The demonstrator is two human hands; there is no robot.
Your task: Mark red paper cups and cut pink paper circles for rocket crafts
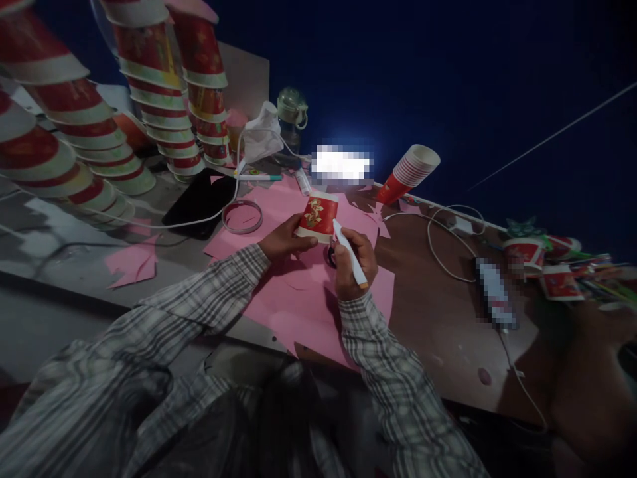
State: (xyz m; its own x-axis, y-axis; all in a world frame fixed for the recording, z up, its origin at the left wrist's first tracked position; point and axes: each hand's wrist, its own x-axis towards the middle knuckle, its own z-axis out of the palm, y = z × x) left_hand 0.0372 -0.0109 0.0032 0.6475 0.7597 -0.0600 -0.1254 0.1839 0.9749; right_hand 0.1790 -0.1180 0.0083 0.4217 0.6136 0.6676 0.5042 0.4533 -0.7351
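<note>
In the middle of the view my left hand [284, 241] grips a red paper cup [322, 216] with a gold figure and pale bands at its ends. The cup is held tilted above pink paper sheets [308, 292]. My right hand [365, 259] is closed around a white marker [352, 257] with an orange end. Its upper tip is at the cup's right side; whether it touches the cup I cannot tell. A dark ring-shaped thing [330, 256] shows beside my right fingers, partly hidden by them.
Tall stacks of red and white paper cups [162, 86] rise at the left. A black tablet-like slab [199, 202], a tape ring [242, 217] and a bottle [291, 116] lie behind. More nested cups [409, 174], a cabled phone [496, 292] and another person's blurred arm [590, 378] are at the right.
</note>
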